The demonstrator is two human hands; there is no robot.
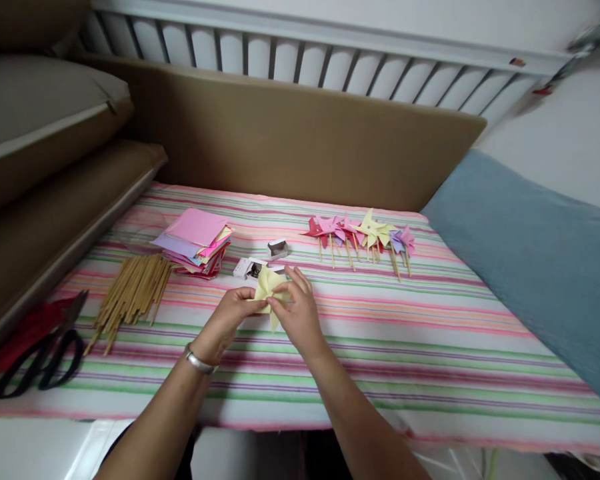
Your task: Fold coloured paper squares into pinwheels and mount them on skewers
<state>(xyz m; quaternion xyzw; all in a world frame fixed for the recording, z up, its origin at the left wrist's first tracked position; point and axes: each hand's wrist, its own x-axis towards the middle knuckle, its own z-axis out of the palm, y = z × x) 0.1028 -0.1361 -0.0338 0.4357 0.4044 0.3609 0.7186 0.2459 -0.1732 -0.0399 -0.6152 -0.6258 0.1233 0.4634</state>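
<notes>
Between my two hands is a pale yellow paper pinwheel (265,280), its blades folded in toward the middle. My left hand (233,313) pinches its left side with thumb and fingers. On the other side, my right hand (297,310) has its thumb and index finger closed at the pinwheel's centre, with the other fingers raised. Whether a pin is between those fingertips I cannot make out. Just behind the hands lies a small white box (243,268) with dark little pieces in it, and near it another small open box (278,249).
Left of my hands lie a bundle of thin wooden sticks (130,290), a stack of coloured paper squares (195,230) and black-handled scissors (50,353). Several finished pinwheels on sticks (373,233) rest at the back right. Cushions (55,167) border the striped cloth (405,373) on the left.
</notes>
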